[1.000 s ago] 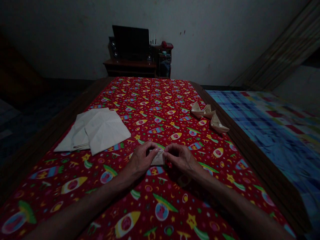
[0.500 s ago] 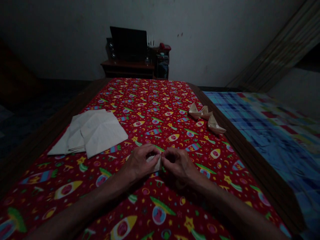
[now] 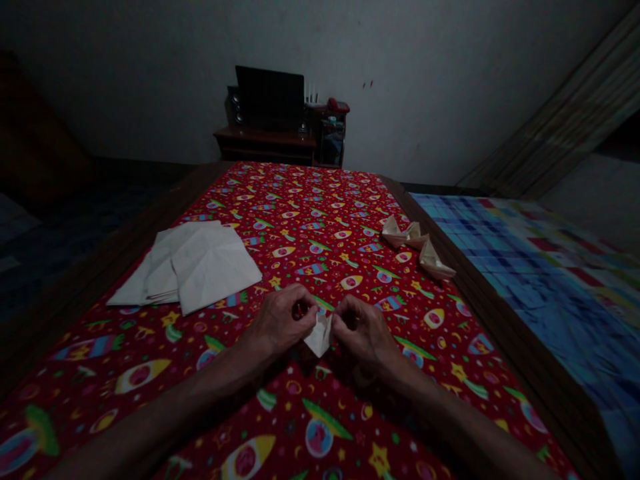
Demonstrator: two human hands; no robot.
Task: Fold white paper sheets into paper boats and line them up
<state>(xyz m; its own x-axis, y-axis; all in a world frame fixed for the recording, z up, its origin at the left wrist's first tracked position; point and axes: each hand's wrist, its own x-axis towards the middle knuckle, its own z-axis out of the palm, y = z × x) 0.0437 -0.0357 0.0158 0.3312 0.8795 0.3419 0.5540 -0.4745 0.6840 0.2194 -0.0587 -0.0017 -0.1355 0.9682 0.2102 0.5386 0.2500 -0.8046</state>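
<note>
Your left fingers (image 3: 306,323) and right fingers (image 3: 343,331) are tightly pinching pointed white folded paper (image 3: 319,341) between them, apparently shaping it, next needing even tension.

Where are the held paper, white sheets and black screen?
Held paper (image 3: 319,340), head view: middle of its visible face.
White sheets (image 3: 217,269), head view: middle of the rightmost.
Black screen (image 3: 271,97), head view: centre of the panel.

A single head-worn camera looks from above the near part of the red cloth (image 3: 300,267), facing forward and down its length. I see the left hand (image 3: 280,319) and right hand (image 3: 364,328) close before it, the wall (image 3: 440,87) farthest.
</note>
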